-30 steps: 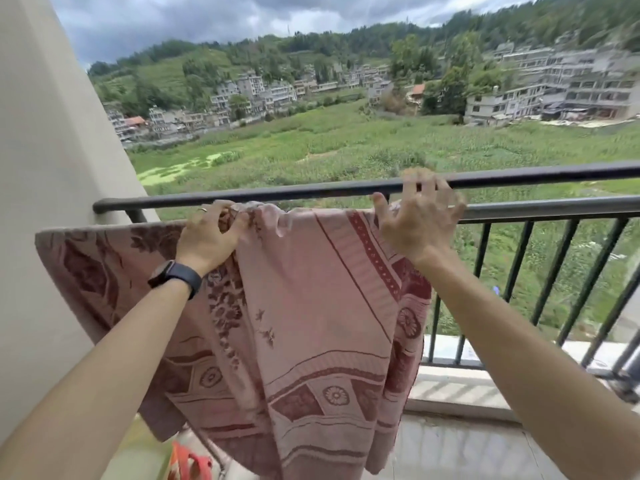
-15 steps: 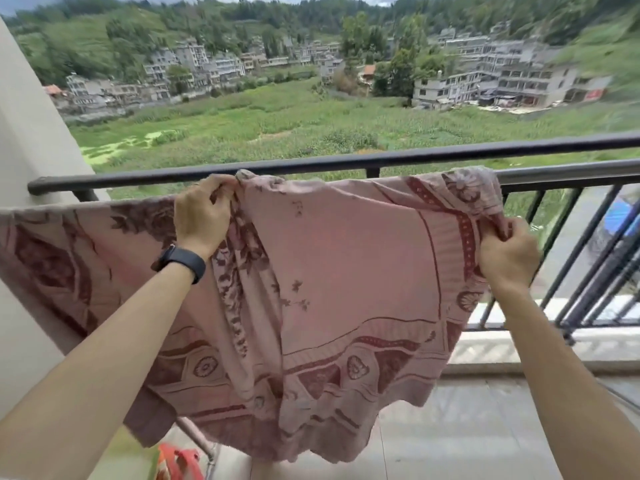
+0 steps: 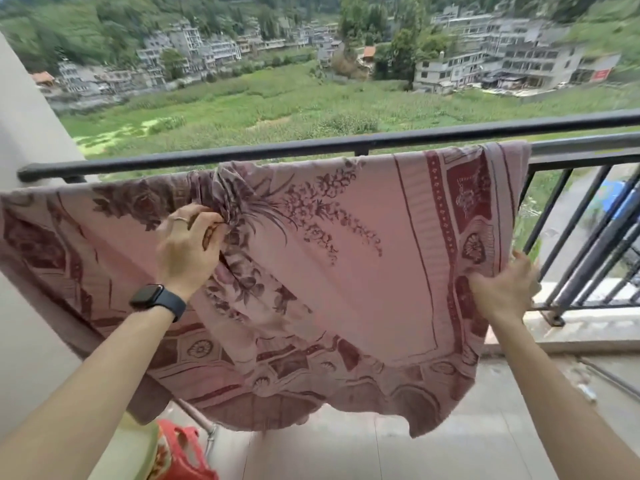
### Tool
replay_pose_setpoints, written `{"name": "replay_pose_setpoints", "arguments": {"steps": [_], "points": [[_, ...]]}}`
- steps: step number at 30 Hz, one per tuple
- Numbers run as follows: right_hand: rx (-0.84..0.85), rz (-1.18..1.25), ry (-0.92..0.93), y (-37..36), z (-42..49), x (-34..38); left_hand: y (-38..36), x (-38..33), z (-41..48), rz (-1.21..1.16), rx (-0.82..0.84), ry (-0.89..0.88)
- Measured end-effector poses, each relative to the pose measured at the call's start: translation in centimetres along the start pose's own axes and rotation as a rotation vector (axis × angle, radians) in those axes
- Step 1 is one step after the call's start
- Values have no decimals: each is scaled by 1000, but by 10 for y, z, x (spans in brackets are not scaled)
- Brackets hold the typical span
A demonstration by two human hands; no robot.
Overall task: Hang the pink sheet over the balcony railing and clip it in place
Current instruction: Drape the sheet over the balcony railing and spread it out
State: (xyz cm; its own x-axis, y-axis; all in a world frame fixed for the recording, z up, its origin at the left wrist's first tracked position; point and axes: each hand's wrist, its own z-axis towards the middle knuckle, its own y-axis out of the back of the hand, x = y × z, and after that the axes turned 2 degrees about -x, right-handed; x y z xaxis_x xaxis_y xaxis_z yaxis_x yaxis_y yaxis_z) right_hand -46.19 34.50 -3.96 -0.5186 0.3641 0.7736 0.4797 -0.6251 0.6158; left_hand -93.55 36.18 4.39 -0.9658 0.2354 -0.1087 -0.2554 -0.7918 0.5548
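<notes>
The pink sheet with dark red flower patterns hangs over the lower bar of the black balcony railing, spread wide from the left wall to right of centre. My left hand, with a black watch on the wrist, is shut on a bunched fold of the sheet a little below the rail. My right hand grips the sheet's right edge lower down, beside the railing bars. No clips are visible.
A pale wall bounds the balcony on the left. A red plastic bag lies on the tiled floor at the bottom left, next to a thin metal pole. Railing bars run on to the right; fields and buildings lie beyond.
Both hands have slid down from the rail. The sheet is now spread wider and flatter to the right, its right corner lying over the rail.
</notes>
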Motion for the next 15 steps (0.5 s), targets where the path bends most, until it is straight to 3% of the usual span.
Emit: {"name": "replay_pose_setpoints", "arguments": {"steps": [3, 5, 10, 15], "points": [[-194, 153, 386, 20, -8, 72, 6, -19, 19, 22, 23, 68], [-244, 104, 623, 21, -9, 116, 5, -38, 41, 34, 60, 79], [14, -223, 911, -6, -23, 178, -8, -60, 61, 88, 380, 78], [156, -251, 1056, -44, -70, 220, 29, -24, 28, -18, 294, 106]]}}
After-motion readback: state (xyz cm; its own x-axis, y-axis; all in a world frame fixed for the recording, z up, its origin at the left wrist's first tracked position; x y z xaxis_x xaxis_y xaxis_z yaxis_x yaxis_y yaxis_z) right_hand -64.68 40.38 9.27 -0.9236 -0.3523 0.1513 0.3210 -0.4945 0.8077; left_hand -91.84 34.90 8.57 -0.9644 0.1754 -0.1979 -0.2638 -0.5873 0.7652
